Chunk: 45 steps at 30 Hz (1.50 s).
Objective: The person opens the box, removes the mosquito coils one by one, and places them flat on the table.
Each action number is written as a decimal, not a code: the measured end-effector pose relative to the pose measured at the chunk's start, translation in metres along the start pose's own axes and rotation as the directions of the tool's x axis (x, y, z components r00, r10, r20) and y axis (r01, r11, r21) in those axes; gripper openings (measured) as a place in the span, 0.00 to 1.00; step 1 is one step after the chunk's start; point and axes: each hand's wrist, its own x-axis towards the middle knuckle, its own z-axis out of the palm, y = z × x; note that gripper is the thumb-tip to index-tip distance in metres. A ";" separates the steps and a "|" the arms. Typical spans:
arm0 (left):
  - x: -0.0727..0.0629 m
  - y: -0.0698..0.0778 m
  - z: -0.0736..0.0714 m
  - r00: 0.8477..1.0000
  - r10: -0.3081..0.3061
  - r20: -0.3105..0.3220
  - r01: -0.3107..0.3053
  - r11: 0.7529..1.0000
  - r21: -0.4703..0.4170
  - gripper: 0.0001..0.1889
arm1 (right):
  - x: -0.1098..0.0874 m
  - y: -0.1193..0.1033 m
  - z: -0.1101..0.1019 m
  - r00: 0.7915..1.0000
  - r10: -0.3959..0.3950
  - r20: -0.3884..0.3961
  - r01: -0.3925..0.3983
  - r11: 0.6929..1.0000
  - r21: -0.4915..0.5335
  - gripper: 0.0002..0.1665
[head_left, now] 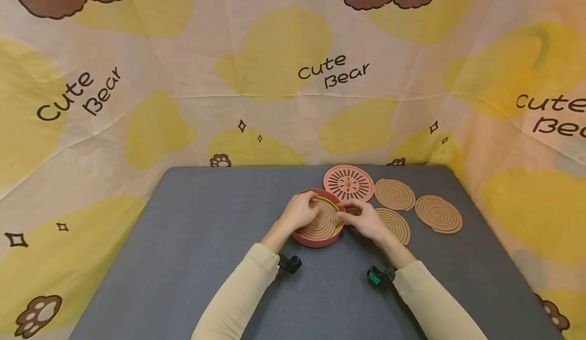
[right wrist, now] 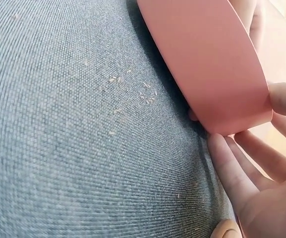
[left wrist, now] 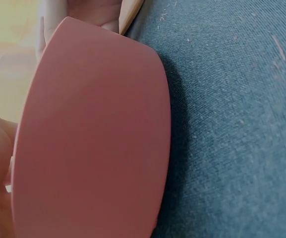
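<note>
A round red-pink mosquito coil box (head_left: 317,244) sits on the table, its plain outer wall filling much of both wrist views. A tan mosquito coil (head_left: 319,226) lies inside it, with a yellow-green ring (head_left: 339,208) along the far and right inner rim. My left hand (head_left: 299,211) reaches over the left rim, fingers at the far side and thumb above the coil; its grip is hidden behind the wall in the left wrist view. At the right rim my right hand (head_left: 363,219) grips the box, thumb at the top edge and fingers against the outer wall.
A pink slotted lid (head_left: 349,182) lies behind the box. To the right are three tan coils: one at the back (head_left: 394,194), one farther right (head_left: 438,214) and one partly behind the right hand (head_left: 396,226). Small crumbs (right wrist: 146,93) dot the grey-blue tabletop (head_left: 206,238).
</note>
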 end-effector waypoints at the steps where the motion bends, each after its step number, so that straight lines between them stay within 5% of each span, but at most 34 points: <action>1: -0.001 0.000 0.000 1.000 0.006 -0.002 -0.006 1.000 0.004 0.20 | 0.000 0.000 0.000 1.000 -0.003 0.003 0.003 1.000 0.004 0.23; 11: -0.003 -0.002 -0.003 0.999 0.030 0.028 -0.030 0.999 0.025 0.21 | 0.001 0.000 0.002 1.000 -0.017 0.003 0.017 1.000 -0.002 0.22; 22: -0.005 -0.012 -0.003 0.998 0.066 0.000 -0.066 0.990 -0.127 0.21 | 0.002 0.002 0.003 1.000 -0.024 0.014 0.024 0.999 0.022 0.22; 32: -0.003 -0.011 -0.006 0.995 0.098 0.014 -0.096 0.987 -0.128 0.16 | 0.004 0.004 0.003 1.000 -0.017 0.008 0.017 1.000 0.025 0.22; 45: -0.004 -0.010 -0.021 0.995 0.092 -0.038 -0.099 0.954 -0.283 0.08 | 0.014 0.034 -0.001 1.000 -0.020 -0.018 0.020 1.000 0.010 0.23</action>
